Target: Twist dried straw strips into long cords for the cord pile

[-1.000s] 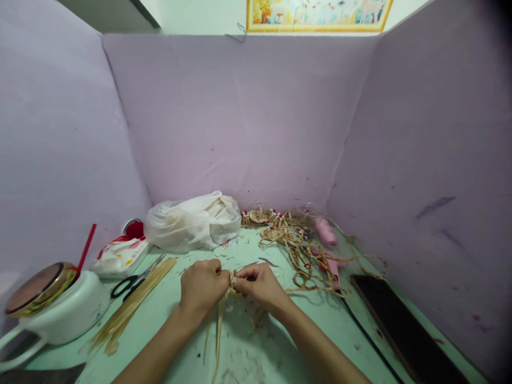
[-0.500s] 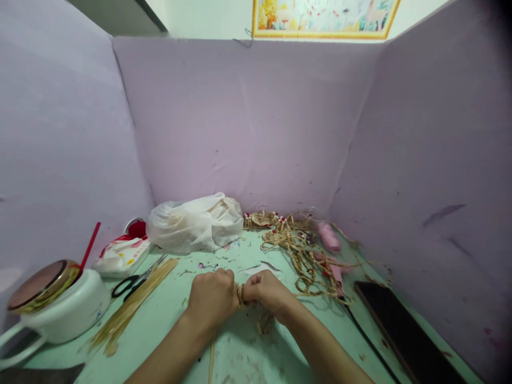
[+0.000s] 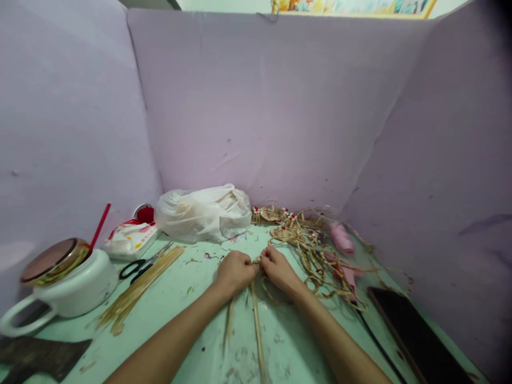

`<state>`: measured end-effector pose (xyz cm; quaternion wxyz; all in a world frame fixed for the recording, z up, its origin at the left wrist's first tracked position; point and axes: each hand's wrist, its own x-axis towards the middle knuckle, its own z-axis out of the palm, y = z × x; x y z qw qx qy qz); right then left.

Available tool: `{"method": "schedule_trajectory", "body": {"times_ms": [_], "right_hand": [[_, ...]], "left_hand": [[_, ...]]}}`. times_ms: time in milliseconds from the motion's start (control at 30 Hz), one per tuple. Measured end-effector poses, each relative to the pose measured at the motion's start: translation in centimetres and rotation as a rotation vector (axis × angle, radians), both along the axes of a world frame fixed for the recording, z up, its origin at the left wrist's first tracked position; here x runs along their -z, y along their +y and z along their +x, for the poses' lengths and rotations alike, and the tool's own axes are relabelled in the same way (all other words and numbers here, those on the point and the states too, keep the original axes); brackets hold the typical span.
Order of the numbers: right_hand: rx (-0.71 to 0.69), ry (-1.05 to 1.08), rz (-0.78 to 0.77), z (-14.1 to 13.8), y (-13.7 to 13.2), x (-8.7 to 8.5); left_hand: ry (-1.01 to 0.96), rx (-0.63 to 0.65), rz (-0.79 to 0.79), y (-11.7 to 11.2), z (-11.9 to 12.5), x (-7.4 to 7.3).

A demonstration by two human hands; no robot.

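My left hand (image 3: 237, 272) and my right hand (image 3: 277, 266) meet over the middle of the table, fingers closed. Between them runs a short stretch of braided straw cord (image 3: 256, 261), pinched from both sides. Two loose flat straw strands (image 3: 257, 325) hang from my left hand toward the near edge. A loop of the cord curves below my right hand. Beyond and to the right lies a tangled heap of straw cord (image 3: 308, 250). At the back sits a coiled straw piece (image 3: 271, 214) with red and white beads. My fingers hide part of the cord.
On the left are a white mug (image 3: 80, 288) with a lid, scissors (image 3: 140, 266), a bundle of straw strips (image 3: 140, 288), a tissue pack (image 3: 130, 240) and a dark blade (image 3: 44, 357). A plastic bag (image 3: 204, 213), pink thread spool (image 3: 341, 238), pink glue gun (image 3: 348, 274) and phone (image 3: 416, 330) surround the work.
The view has tilted down and shifted left. My hands have moved slightly apart and away from me, showing the braided cord between them and two hanging strands.
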<state>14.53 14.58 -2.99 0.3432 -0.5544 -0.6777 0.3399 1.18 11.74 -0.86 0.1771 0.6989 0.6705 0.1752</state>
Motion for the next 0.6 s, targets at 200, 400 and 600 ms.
{"method": "schedule_trajectory", "body": {"times_ms": [200, 400, 600], "right_hand": [[-0.007, -0.065, 0.156, 0.0, 5.2, 0.3], [0.095, -0.120, 0.168, -0.1, 7.5, 1.2], [0.198, -0.366, 0.162, -0.6, 7.9, 0.6]], "left_hand": [[0.100, -0.131, 0.151, 3.4, 1.1, 0.4], [0.109, -0.148, 0.103, 5.8, 1.9, 0.9], [0.137, -0.171, 0.091, 6.8, 2.6, 1.1]]}}
